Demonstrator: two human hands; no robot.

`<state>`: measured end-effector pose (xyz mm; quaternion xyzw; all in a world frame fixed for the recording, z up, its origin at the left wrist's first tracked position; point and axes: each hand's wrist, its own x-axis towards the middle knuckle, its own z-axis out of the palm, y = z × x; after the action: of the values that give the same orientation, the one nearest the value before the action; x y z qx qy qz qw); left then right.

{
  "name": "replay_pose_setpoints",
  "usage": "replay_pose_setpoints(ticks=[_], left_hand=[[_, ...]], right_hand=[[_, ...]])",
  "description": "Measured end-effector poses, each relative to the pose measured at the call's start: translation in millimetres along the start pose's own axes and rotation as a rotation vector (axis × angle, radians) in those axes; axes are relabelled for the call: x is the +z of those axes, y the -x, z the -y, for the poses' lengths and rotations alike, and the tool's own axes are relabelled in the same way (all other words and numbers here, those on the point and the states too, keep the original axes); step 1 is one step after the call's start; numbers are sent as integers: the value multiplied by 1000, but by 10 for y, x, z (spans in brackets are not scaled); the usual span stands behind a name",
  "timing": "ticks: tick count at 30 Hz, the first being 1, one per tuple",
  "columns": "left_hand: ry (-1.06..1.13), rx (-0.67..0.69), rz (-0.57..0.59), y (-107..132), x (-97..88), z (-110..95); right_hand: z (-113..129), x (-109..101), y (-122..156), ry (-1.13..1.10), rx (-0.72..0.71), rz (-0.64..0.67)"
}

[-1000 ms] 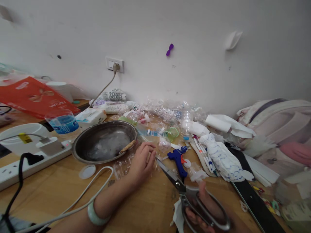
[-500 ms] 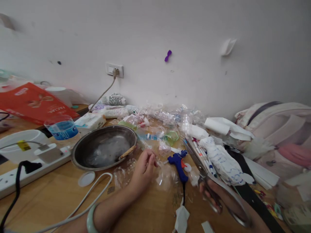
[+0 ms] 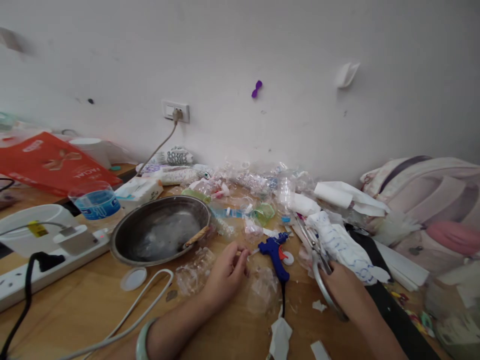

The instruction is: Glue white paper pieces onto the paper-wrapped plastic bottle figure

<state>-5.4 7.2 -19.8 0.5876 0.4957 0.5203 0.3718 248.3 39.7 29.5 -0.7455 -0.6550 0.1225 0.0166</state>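
My left hand (image 3: 229, 270), a pale green bangle (image 3: 141, 340) on its wrist, is closed in a pinch at the middle of the table. Whatever sits between its fingertips is too small to make out. Just right of it lies a blue glue gun (image 3: 275, 252), nozzle towards my fingers. Crumpled clear plastic (image 3: 262, 290) lies beside that hand. My right hand (image 3: 343, 285) is closed around a handle of large metal scissors (image 3: 315, 245). Their blades point away from me, low over the clutter beside a wrapped white bundle with blue marks (image 3: 341, 245).
A metal basin (image 3: 123, 245) with a brown stick (image 3: 197, 236) in it stands left. A power strip (image 3: 45, 272) and white cable (image 3: 138, 295) lie nearer. Plastic scraps (image 3: 243, 175) line the wall. A pale backpack (image 3: 442, 200) sits at the right.
My right hand has moved the scissors down and away from me, their blades now lower among the clutter. The left hand stays pinched and has shifted slightly nearer me and right.
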Motion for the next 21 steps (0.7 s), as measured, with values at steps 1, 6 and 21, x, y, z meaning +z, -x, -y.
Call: replay_pose_setpoints(ticks=[1,6,21], left_hand=[[2,3,4,2,2,-5],[31,-25,-18,14,-6,-58],[226,-191,-68,-26,36,-50]], right_hand=[[25,-32,-17,32,22,12],[88,-196,-79,144,88,41],[57,-311,75,94,86,20]])
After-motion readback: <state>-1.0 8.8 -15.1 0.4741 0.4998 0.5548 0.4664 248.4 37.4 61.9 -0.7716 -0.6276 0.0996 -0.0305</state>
